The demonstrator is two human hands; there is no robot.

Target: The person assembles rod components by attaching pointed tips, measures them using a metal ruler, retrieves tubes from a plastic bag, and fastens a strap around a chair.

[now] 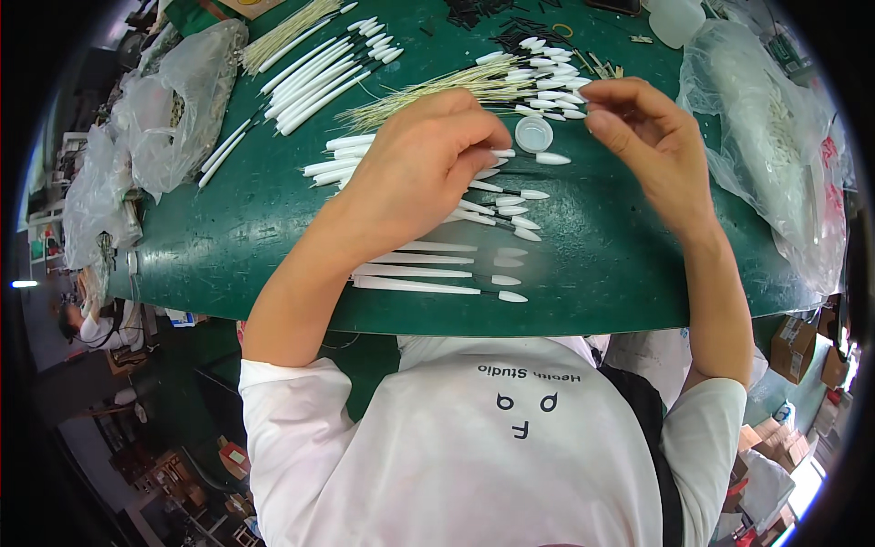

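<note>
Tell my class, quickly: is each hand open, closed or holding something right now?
Left hand: closed, apparently pinching a white stick.
Right hand: open, nothing visible in it.

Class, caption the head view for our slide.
Left hand over white rods, right hand open beside white-tipped pale stems, at a green table.

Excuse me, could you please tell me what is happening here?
The person's left hand seems to pinch a slim white stick with a pointed tip. The open right hand is beside a bundle of thin, pale stems and white pointed tips. A small round clear plastic cup sits between the hands, and more slim white sticks lie on the green table.
</note>
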